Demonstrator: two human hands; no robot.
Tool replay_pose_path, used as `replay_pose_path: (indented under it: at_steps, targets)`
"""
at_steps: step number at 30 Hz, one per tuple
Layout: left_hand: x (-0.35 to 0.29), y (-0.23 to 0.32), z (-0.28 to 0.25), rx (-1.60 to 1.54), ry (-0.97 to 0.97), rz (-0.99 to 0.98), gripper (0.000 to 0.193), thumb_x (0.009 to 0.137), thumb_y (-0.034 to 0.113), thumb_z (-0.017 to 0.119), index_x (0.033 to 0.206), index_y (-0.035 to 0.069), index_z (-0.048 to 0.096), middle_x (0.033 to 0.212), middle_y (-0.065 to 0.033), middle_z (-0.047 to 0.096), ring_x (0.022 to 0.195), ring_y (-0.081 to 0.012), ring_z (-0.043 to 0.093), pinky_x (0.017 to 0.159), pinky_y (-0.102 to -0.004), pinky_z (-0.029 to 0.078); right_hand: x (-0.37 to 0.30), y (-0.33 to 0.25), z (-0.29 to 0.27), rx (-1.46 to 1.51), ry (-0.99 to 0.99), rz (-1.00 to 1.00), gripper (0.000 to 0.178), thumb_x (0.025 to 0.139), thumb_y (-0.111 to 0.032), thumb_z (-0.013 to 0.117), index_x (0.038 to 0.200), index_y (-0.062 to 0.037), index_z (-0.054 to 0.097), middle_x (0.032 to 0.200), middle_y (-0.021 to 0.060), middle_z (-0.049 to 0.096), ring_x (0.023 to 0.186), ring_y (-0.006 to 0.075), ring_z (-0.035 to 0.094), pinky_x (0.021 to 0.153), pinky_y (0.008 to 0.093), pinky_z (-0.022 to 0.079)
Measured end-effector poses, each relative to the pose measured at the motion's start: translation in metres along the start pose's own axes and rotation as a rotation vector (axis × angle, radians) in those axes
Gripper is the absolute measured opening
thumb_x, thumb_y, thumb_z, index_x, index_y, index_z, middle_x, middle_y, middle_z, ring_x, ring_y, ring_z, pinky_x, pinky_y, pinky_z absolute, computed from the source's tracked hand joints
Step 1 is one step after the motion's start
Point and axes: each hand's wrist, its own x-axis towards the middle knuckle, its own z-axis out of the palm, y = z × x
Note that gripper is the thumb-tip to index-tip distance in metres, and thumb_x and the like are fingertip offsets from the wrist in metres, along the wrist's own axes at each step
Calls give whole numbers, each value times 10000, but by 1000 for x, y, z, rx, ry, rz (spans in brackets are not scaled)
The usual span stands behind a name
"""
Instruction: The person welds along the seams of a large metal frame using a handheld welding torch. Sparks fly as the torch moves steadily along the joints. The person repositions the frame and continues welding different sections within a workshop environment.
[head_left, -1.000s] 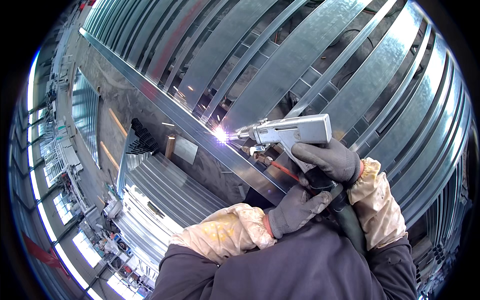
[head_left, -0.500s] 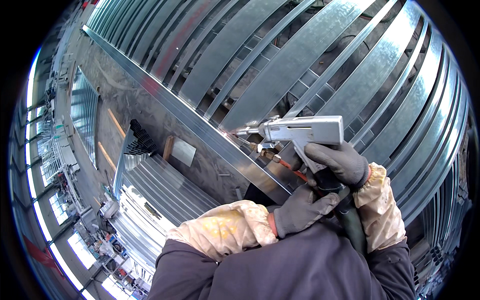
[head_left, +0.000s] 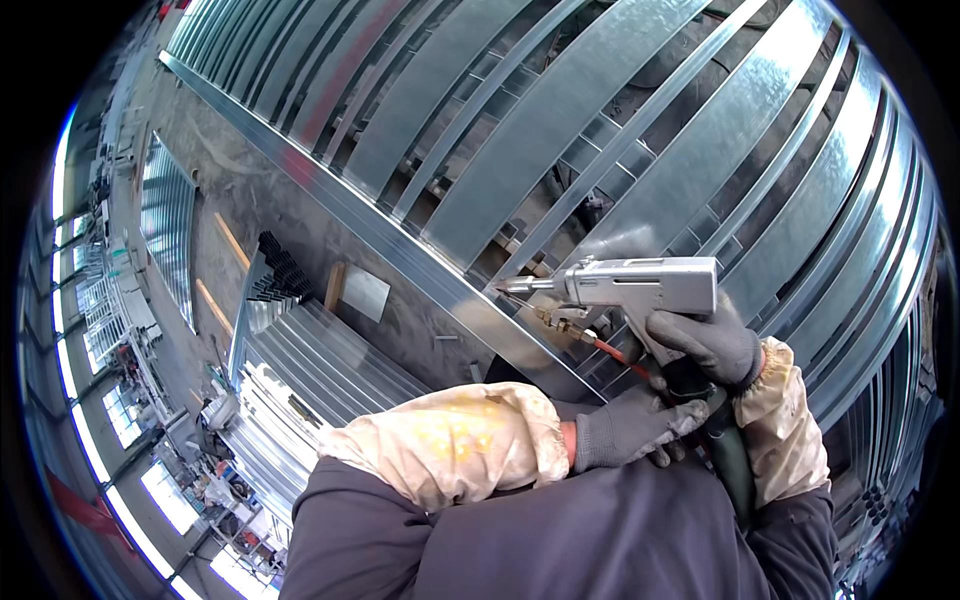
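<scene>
My right hand (head_left: 705, 348), in a grey glove, is closed round the handle of a silver welding gun (head_left: 650, 285). The gun's nozzle points left, its tip at the inner edge of a shiny metal rail (head_left: 400, 240), where the end of a narrow slat (head_left: 570, 205) meets it. A brass fitting (head_left: 565, 325) with an orange-red hose sits under the nozzle. Lower down, my left hand (head_left: 630, 430), gloved too, wraps against the thick black cable (head_left: 735, 465) below the handle. Its fingertips partly hide behind the cable.
Wide galvanised slats (head_left: 540, 150) and narrow ones run from the rail, with gaps between them. Stacked metal profiles (head_left: 335, 365) lie at the left, beside a wooden block (head_left: 335, 286) and a small sheet (head_left: 365, 292). Another slatted panel (head_left: 167, 230) rests on the floor beyond.
The welding gun and both hands have moved right and slightly nearer me. The nozzle has shifted along the rail from a wide slat's end to the narrow slat. A pale haze shows near the gun.
</scene>
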Motion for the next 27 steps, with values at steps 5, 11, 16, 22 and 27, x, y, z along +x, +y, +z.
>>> replay_pose_path:
  at_steps: [5,11,16,22,27]
  targets:
    - [-1,0,-1,-45,60,-23,380,938,401,566,1046,38,534,923,-76,585,698,-131,625,566,-250,541,4,-6,1,-9,-27,73,318,946,-256,576,1074,35,592,809,69,644,634,103,572,558,247,469]
    - [8,-14,-6,-129,37,9,303,950,348,564,1012,53,536,903,-50,591,682,-126,628,562,-240,544,14,12,-9,-17,-57,48,298,947,-272,571,959,20,628,773,45,633,656,87,550,587,254,451]
    - [7,-15,-8,-153,9,18,288,958,334,554,1043,59,545,886,-19,586,688,-103,622,565,-226,540,15,12,-8,-89,-57,52,306,948,-283,570,954,18,624,751,40,630,652,85,555,578,249,455]
    - [2,-11,-6,-112,21,32,292,958,338,552,1048,60,543,854,3,558,705,-103,627,573,-226,543,12,9,-4,-37,-55,60,317,948,-295,572,961,19,616,751,49,626,631,92,565,549,246,461]
    - [2,-11,-5,-137,24,35,298,955,334,558,1060,57,526,868,-4,558,716,-114,633,575,-232,549,13,8,-4,-25,-86,73,325,945,-302,578,988,19,607,757,49,623,635,93,564,551,244,459]
